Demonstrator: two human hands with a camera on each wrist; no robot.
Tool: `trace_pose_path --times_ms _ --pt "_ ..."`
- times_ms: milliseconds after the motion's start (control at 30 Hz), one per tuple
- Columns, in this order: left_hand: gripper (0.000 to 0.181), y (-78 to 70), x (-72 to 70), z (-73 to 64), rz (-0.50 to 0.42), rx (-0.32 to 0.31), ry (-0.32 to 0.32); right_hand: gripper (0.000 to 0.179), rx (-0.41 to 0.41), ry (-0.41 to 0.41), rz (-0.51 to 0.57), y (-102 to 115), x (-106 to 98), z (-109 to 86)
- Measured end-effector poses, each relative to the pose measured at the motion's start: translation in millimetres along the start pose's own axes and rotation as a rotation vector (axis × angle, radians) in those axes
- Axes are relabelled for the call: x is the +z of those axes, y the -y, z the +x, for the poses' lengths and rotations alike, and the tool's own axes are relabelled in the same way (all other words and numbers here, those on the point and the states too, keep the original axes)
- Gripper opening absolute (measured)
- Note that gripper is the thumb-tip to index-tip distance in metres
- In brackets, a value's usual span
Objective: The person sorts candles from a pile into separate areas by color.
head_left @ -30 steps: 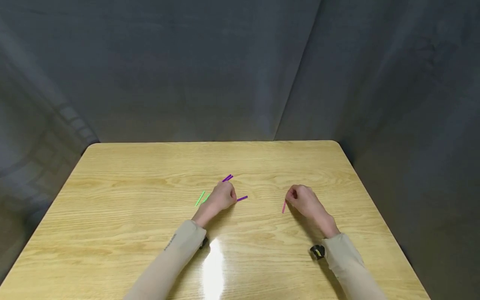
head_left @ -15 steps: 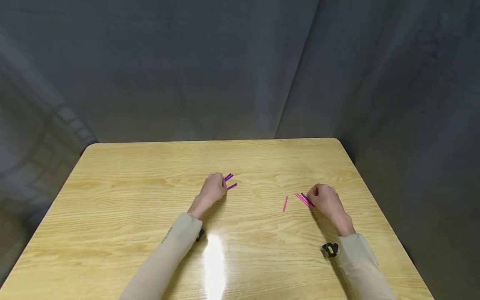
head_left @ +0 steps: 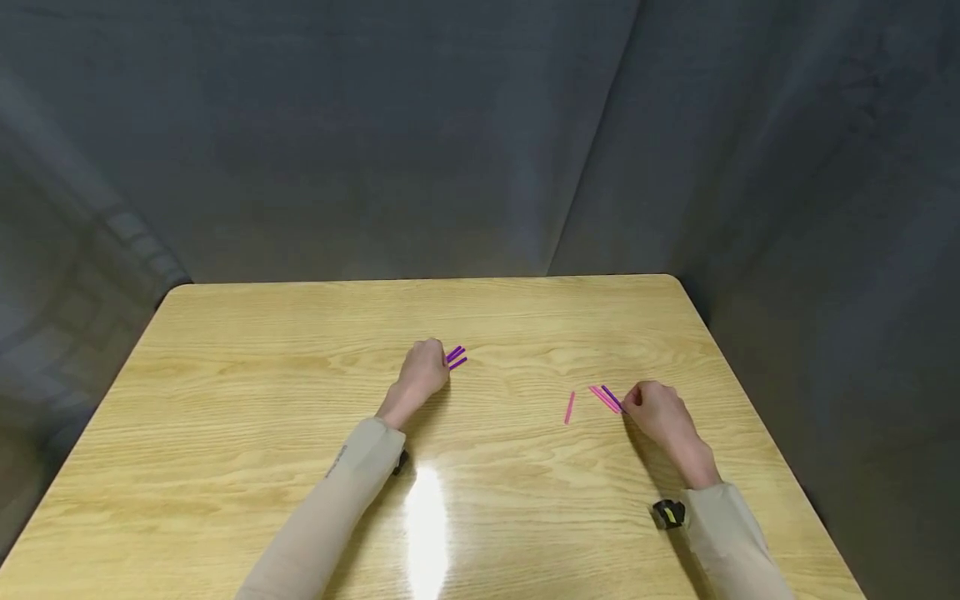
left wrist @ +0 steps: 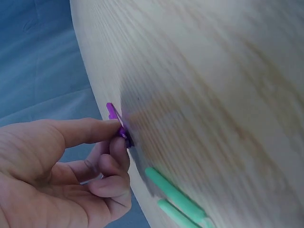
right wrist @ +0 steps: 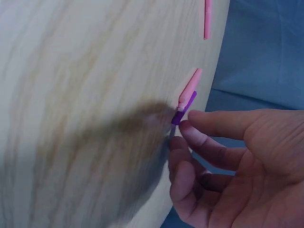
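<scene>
My left hand (head_left: 422,371) pinches a purple stick (head_left: 458,363) between thumb and forefinger, low over the table. Two more purple sticks (head_left: 454,353) lie just beyond it, nearly side by side. In the left wrist view the purple sticks (left wrist: 114,115) overlap at the fingertips. My right hand (head_left: 662,414) is beside the near end of another purple stick (head_left: 610,395), its fingers loosely bent with nothing seen held. Along that stick lie pink sticks (head_left: 603,399), seen end-on in the right wrist view as a pink stick (right wrist: 190,89) against the purple stick (right wrist: 185,107).
A separate pink stick (head_left: 570,407) lies on the wooden table (head_left: 517,483), left of the right-hand group. Green sticks (left wrist: 174,192) lie near the left hand, hidden in the head view. Dark curtains (head_left: 390,142) hang behind the table.
My left hand moved up-left, bringing its purple stick closer to the other two. My right hand went right past the pink sticks; a purple stick now lies there, and the hand has drawn back from it.
</scene>
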State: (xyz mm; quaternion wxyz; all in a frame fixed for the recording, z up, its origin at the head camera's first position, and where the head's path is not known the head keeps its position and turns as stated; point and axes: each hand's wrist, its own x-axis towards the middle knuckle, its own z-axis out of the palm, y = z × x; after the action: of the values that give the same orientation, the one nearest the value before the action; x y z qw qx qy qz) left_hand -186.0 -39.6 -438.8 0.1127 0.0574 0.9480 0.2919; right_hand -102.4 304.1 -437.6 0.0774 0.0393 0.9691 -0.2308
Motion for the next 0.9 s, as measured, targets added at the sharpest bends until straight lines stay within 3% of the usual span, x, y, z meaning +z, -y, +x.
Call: trace_pose_path --times_ms 233,467,667,900 --pt "0.023 3.0 1.2 0.5 0.007 -0.017 0.002 0.013 0.024 0.042 0.027 1.5 3.2 -4.7" --pt "0.031 7.4 2.4 -2.0 0.000 -0.009 -0.011 0.014 0.016 0.031 0.039 2.4 8.6 -6.0" --pt "0.033 6.2 3.8 -2.2 -0.011 -0.003 -0.018 0.025 0.027 0.051 0.019 2.0 6.5 -6.3" --pt "0.024 4.5 8.5 -3.6 -0.005 -0.029 -0.019 0.029 0.025 0.084 0.001 0.0 5.9 -7.7"
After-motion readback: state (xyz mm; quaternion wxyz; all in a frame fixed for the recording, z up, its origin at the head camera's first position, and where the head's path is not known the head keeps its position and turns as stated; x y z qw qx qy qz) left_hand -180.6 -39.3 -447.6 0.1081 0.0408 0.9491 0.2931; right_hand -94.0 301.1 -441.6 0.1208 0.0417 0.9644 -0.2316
